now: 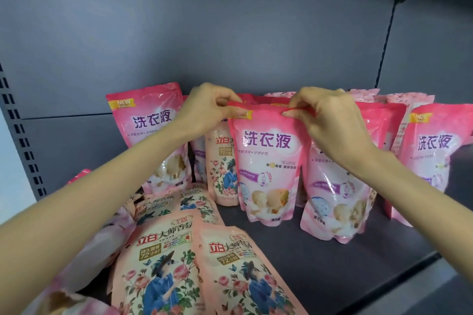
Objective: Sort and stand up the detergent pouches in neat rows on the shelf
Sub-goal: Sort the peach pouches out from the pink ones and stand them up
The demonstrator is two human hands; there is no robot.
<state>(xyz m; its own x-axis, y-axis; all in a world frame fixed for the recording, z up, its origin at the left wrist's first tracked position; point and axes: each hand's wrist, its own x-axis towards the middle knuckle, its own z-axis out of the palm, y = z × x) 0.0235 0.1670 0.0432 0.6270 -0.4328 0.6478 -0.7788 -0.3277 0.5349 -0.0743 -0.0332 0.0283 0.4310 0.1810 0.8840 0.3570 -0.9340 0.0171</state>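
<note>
- The left grip (204,107) pinches the top left corner of a pink detergent pouch (268,161), with thumb and fingertips closed on its sealed upper edge.
- The right grip (330,120) pinches the same seal nearer the right corner. Both grips hold this one pouch and nothing else.
- The held pouch hangs upright, label facing forward, over the middle of the dark shelf (320,263). Whether its base rests on the shelf or hangs just above it cannot be told.
- Just beside it on the right stands a second pink pouch (337,186), its left edge tucked behind the held one. A third pink pouch (435,156) stands at the far right.
- Behind the held pouch's left edge stands a floral peach pouch (222,174). Further left, another pink pouch (151,135) stands in front of the grey back panel (230,20).
- At the front left, several flat floral pouches (163,263) lie overlapping.
- The step appears to be seating this pouch in the pink row.
- To do it well, keep the top seal level and lower the pouch until its base spreads flat on the shelf.
- Line its face up with the pink neighbour on the right, close beside it and not overlapping.
- The liquid inside will likely sag, so release one grip first and watch for slumping before letting go with the other.
- The standing floral pouch behind is mixed in with the pinks and probably belongs in its own row.
</note>
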